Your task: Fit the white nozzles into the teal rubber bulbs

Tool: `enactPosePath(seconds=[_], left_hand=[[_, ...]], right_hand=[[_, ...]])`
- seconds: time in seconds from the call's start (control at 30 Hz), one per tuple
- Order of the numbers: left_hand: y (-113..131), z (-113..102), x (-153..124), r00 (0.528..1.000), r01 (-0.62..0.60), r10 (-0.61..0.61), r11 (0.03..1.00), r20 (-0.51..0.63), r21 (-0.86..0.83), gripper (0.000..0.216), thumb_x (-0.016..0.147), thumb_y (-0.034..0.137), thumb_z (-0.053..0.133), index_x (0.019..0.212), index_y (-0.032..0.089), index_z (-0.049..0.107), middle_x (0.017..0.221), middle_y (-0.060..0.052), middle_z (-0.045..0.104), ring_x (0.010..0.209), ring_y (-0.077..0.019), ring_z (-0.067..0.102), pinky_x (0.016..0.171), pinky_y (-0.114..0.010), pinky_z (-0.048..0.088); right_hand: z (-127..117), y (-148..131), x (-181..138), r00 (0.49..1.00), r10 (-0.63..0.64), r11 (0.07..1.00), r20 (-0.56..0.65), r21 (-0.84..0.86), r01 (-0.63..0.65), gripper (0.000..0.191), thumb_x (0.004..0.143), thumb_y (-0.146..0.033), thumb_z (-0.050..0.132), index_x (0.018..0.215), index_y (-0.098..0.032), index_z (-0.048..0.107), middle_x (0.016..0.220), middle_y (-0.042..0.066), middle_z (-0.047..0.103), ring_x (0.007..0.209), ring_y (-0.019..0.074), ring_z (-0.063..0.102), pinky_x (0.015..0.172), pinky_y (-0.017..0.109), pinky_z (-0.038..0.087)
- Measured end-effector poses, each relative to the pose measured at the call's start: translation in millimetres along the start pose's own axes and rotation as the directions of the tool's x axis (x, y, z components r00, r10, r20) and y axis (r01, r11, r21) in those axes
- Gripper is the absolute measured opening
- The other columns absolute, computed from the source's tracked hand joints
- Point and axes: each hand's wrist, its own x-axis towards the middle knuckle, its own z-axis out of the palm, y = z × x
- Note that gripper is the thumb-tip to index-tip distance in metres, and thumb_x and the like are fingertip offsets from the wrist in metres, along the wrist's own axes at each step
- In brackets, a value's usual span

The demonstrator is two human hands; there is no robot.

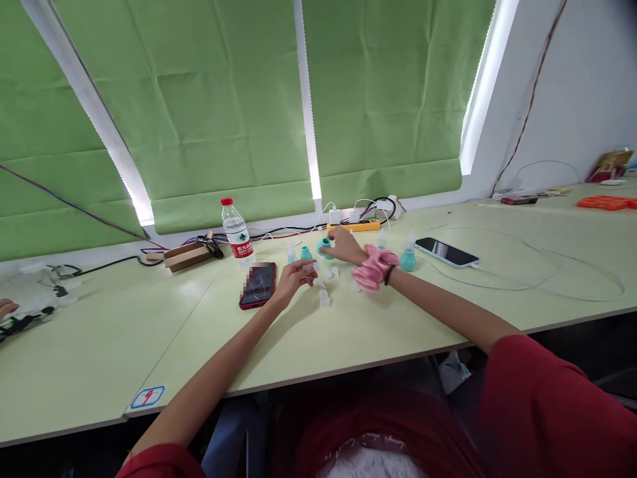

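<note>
My right hand (344, 245) reaches to the middle of the table, its fingers closed round a small teal rubber bulb (324, 248) with an open neck. A pink scrunchie (373, 267) and a dark band circle that wrist. Nearer the phone, my left hand (293, 280) has its fingers curled on a small translucent plastic piece (312, 265), partly hidden by them. Beside it stands another teal bulb (306, 253). Loose translucent plastic parts (324, 298) lie in front of the hands. Right of the scrunchie is a teal bulb (408, 260) with a clear tip (410, 240).
A dark phone in a red case (258, 285) lies left, with a water bottle (237, 234) behind it. A cardboard box (188, 256), a power strip (355, 226) and cables line the wall. Right lies a charging phone (446, 252). Another person's hand (6, 308) shows far left.
</note>
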Motion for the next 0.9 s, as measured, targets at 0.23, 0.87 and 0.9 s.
enactPosePath(seconds=[0.23, 0.87, 0.9], left_hand=[[6.5, 5.2, -7.2, 0.988, 0.063, -0.054, 0.996, 0.147, -0.058, 0.032, 0.060, 0.018, 0.066, 0.090, 0.008, 0.060, 0.068, -0.007, 0.062, 0.058, -0.0114, 0.054, 0.055, -0.025, 0.041], [4.8, 9.9, -14.0, 0.909, 0.141, -0.165, 0.986, 0.383, 0.091, 0.034, 0.067, 0.029, 0.062, 0.095, 0.011, 0.056, 0.070, -0.004, 0.056, 0.058, -0.0089, 0.051, 0.053, -0.024, 0.039], [3.5, 10.2, -13.7, 0.912, 0.130, -0.158, 0.986, 0.378, 0.100, 0.035, 0.067, 0.030, 0.062, 0.095, 0.011, 0.055, 0.070, -0.004, 0.056, 0.057, -0.0089, 0.051, 0.053, -0.024, 0.039]], right_hand=[[-15.2, -11.2, -44.5, 0.990, -0.130, 0.986, -0.057, 0.099, 0.135, 0.019, 0.063, -0.021, 0.052, 0.079, -0.017, 0.043, 0.080, 0.004, 0.056, 0.071, 0.0148, 0.051, 0.064, 0.026, 0.040], [-12.2, -32.0, -61.7, 0.977, -0.043, 0.908, 0.208, -0.400, 0.125, 0.014, 0.068, -0.014, 0.044, 0.079, -0.014, 0.053, 0.073, 0.008, 0.058, 0.071, 0.0185, 0.051, 0.049, 0.025, 0.022], [-11.1, -32.0, -61.9, 0.976, -0.031, 0.910, 0.215, -0.397, 0.116, 0.015, 0.068, -0.015, 0.045, 0.080, -0.015, 0.053, 0.073, 0.008, 0.059, 0.069, 0.0185, 0.052, 0.048, 0.025, 0.021]])
